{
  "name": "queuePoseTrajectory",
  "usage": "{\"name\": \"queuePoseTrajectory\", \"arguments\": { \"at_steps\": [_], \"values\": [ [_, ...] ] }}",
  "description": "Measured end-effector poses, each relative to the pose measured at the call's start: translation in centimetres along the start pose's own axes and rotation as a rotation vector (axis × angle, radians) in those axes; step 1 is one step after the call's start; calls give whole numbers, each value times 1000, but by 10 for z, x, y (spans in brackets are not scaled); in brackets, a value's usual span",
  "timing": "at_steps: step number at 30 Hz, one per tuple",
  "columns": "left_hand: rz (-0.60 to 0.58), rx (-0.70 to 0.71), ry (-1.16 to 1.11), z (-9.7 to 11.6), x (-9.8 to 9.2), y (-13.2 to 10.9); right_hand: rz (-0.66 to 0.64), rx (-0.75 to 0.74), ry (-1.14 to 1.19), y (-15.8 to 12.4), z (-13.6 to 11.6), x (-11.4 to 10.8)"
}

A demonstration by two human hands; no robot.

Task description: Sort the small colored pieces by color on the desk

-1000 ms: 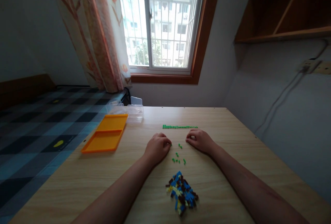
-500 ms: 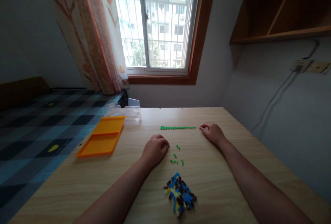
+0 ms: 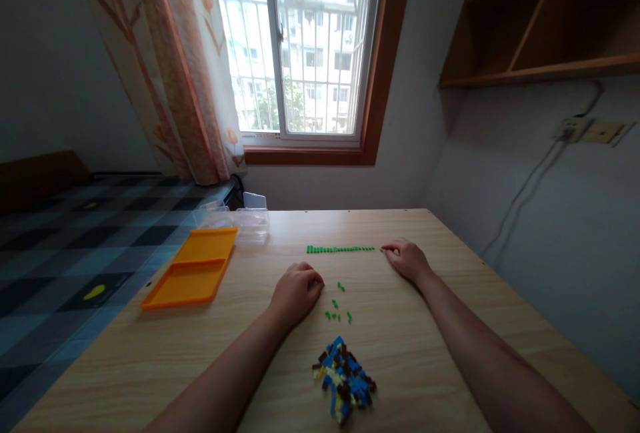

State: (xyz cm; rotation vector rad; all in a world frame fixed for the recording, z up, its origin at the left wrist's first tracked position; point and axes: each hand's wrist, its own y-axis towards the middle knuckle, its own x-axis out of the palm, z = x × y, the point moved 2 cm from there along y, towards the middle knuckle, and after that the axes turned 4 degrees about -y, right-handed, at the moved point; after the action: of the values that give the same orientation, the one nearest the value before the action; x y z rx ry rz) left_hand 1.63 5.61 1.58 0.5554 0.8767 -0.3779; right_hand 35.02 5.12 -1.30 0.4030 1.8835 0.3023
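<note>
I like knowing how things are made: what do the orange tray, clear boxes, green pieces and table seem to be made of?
Orange tray: probably plastic; smooth, evenly coloured, thin-rimmed. Clear boxes: likely hard plastic, glossy; light passes through. Green pieces: perhaps plastic, being bright green; too small to judge finish. Table: wood or wood-look board; streaky grain, slight sheen.

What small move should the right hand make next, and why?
Probably slide the small green piece left with the right hand's fingers, toward the end of the row of green pieces. The fingers are right at that piece, it sits roughly in line with the row, and a gap still separates it from the last one.
</note>
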Motion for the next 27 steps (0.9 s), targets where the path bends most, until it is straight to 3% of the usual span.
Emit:
{"name": "queuePoseTrajectory", "arguments": {
  "at_steps": [19,27],
  "values": [
    [-4,-1,5,1,0,1,-87,-4,-97,-1,-13,-1],
    [-11,1,7,1,-1,-1,12,-2,14,0,-11,2]
  ]
}}
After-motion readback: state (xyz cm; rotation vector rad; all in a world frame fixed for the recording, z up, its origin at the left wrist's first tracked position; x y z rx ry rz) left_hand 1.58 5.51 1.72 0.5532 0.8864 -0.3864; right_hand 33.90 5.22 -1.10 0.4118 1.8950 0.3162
